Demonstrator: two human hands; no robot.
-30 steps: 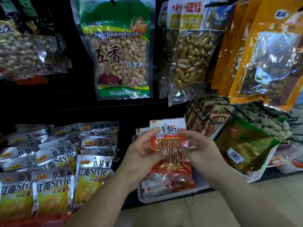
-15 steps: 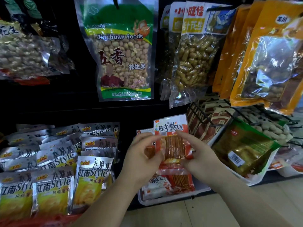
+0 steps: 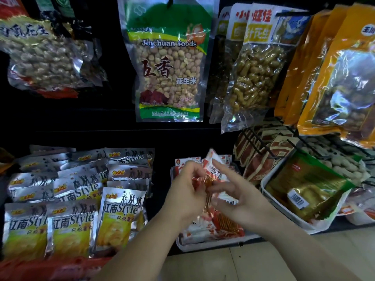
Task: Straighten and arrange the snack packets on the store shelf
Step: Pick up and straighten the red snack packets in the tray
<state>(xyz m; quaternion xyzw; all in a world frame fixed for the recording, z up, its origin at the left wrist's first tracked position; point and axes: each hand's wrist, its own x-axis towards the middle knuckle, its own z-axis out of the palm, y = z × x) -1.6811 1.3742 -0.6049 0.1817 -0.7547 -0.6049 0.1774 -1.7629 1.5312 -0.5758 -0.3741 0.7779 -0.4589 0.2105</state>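
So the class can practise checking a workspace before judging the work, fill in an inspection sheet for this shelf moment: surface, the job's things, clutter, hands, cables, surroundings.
Surface: dark shelf, stocked in rows; white tray at its front edge.
Job's things: red-and-white snack packet held tilted above the tray; similar packets lie in the tray; silver Style packets overlap in rows to the left.
Clutter: gold packet lying askew in a white tub.
Hands: left hand pinches the held packet; right hand touches it with its fingers spread.
Cables: nothing seen.
Surroundings: peanut bags hanging above; wire rack; pale floor below.
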